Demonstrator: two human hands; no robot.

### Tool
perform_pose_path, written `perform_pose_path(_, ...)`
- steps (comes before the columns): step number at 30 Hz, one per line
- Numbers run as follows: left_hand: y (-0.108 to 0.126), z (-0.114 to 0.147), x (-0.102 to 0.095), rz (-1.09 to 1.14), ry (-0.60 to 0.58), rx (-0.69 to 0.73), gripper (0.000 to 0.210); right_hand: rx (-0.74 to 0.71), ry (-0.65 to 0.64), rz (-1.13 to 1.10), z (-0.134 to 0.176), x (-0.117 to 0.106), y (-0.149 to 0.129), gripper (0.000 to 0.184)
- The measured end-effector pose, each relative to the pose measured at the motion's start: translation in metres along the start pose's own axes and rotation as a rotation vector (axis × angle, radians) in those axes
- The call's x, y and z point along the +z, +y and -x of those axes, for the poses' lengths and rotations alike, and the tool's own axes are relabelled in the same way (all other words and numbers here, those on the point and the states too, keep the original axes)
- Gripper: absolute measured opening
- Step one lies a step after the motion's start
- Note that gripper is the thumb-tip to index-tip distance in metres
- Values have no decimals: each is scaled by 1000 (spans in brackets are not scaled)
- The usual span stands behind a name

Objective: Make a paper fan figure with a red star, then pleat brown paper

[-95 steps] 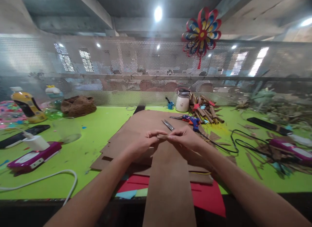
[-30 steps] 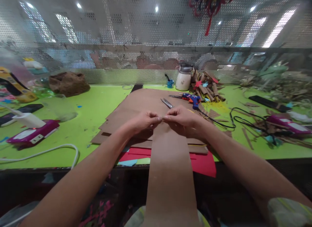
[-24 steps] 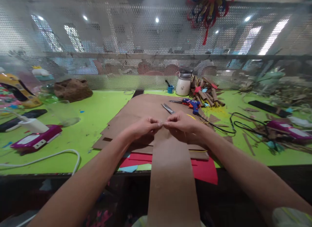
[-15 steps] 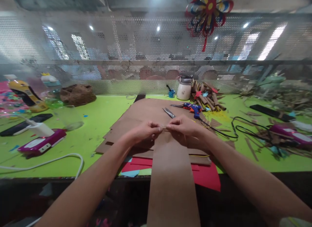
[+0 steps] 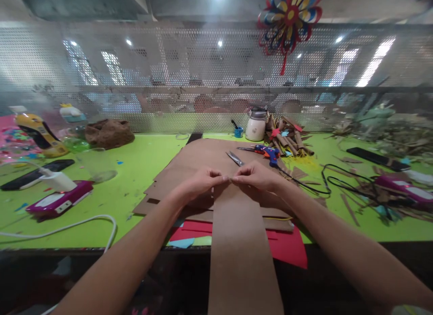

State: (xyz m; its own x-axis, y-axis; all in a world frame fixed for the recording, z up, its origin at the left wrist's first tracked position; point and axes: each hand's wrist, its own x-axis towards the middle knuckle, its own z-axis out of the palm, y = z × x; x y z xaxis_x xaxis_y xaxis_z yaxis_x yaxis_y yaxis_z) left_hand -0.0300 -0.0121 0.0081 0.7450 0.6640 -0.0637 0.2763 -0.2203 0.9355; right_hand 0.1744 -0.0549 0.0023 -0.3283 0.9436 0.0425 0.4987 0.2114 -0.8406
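Observation:
A long strip of brown kraft paper (image 5: pixel 241 243) runs from the table toward me and hangs past the front edge. Its far end is pinched by my left hand (image 5: pixel 206 182) and my right hand (image 5: pixel 255 176), thumbs and forefingers almost meeting there. Under both hands lies a stack of larger brown paper sheets (image 5: pixel 203 157). Just beyond my right hand rest scissors (image 5: pixel 234 158), partly hidden by it, and a blue glue gun (image 5: pixel 269 153). Red paper (image 5: pixel 287 247) sticks out beneath the stack at the front.
Purple power strips (image 5: pixel 61 200) lie at left and right, with a white cable (image 5: pixel 88 219) and a black cord (image 5: pixel 326 177). At the back stand a white jar (image 5: pixel 256 125), rolled brown paper pieces (image 5: pixel 294 134) and a perforated screen (image 5: pixel 182 67). A clear cup (image 5: pixel 99 166) is on the left.
Both hands keep their pinch on the end of the paper strip, with the fingertips slightly shifted. The near part of the strip has swung a little right. The view has tilted slightly.

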Motion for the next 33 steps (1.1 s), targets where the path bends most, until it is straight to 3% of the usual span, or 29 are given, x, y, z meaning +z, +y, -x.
perform_pose_path(13,-7,0,-2,32,-119,64,31,-111,0,164,4,-1,-2,39)
perform_pose_path(20,-4,0,1,-12,-79,15,30,-96,-56,148,3,-1,-6,38)
perform_pose_path(28,-1,-2,2,-23,-61,100,31,-179,43,192,-2,7,-3,32)
perform_pose_path(33,-6,-1,-2,8,-55,115,30,-72,31,118,-1,3,-2,31)
